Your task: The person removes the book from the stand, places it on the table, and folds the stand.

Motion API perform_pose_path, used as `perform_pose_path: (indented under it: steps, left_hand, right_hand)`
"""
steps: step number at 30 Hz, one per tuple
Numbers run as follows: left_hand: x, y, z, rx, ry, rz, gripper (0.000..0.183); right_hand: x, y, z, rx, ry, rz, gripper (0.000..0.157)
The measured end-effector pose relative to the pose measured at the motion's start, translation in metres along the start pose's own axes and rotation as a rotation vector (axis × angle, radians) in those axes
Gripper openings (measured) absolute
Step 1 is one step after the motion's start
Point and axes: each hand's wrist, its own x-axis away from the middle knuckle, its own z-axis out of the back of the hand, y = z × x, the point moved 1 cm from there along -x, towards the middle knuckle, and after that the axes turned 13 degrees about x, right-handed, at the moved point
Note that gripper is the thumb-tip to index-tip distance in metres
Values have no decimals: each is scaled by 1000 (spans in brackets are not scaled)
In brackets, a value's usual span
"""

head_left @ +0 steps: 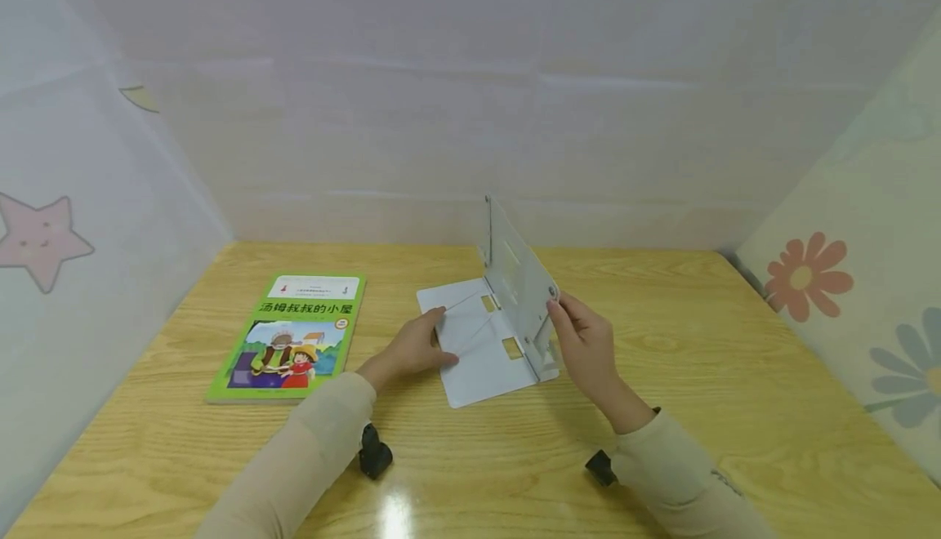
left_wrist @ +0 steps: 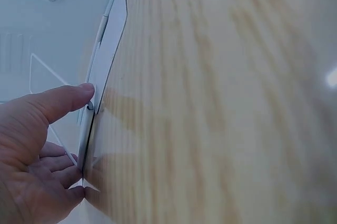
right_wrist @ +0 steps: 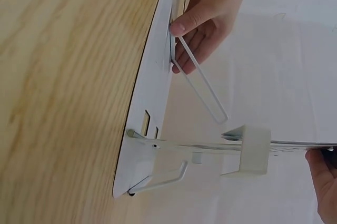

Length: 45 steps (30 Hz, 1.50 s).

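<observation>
A white folding book stand (head_left: 470, 385) stands on the table, its base flat and its panel (head_left: 516, 278) raised and leaning. My left hand (head_left: 415, 345) rests at the base's left edge, thumb and fingertips spread along it, as the left wrist view confirms. Near those fingers, a thin wire loop (right_wrist: 209, 88) slants up from the base in the right wrist view. With thumb and fingers, my right hand (head_left: 588, 349) pinches the panel's near upper corner. That hand (right_wrist: 325, 190) is partly cut off in the right wrist view, beside the panel's whitish clip (right_wrist: 255, 150).
Left of the stand lies a green-bordered picture book (head_left: 290, 343), cover up. The wooden table (head_left: 698, 343) extends to the right. Behind it hangs a pale cloth backdrop (head_left: 382, 131), with printed side walls. A dark wrist device (head_left: 375, 452) sits under the left sleeve.
</observation>
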Motion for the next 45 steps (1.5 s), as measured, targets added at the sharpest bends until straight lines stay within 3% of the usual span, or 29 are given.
perform_pose_path:
  steps: [9, 25, 32, 37, 45]
  left_hand:
    - [-1, 0, -2, -7, -11, -16, 80]
    - [1, 2, -4, -59, -23, -1, 79]
    - [2, 2, -3, -60, -17, -4, 78]
    - [3, 3, -3, -61, -17, -12, 78]
    - [3, 5, -1, -52, -19, -9, 77]
  right_hand:
    - [-3, -14, 11, 53, 36, -87, 18]
    - [-4, -17, 14, -28, 82, -119, 18]
    - [-3, -10, 10, -95, 46, -75, 19]
    - [2, 1, 3, -71, 38, -72, 20]
    - [5, -6, -8, -35, 27, -12, 21]
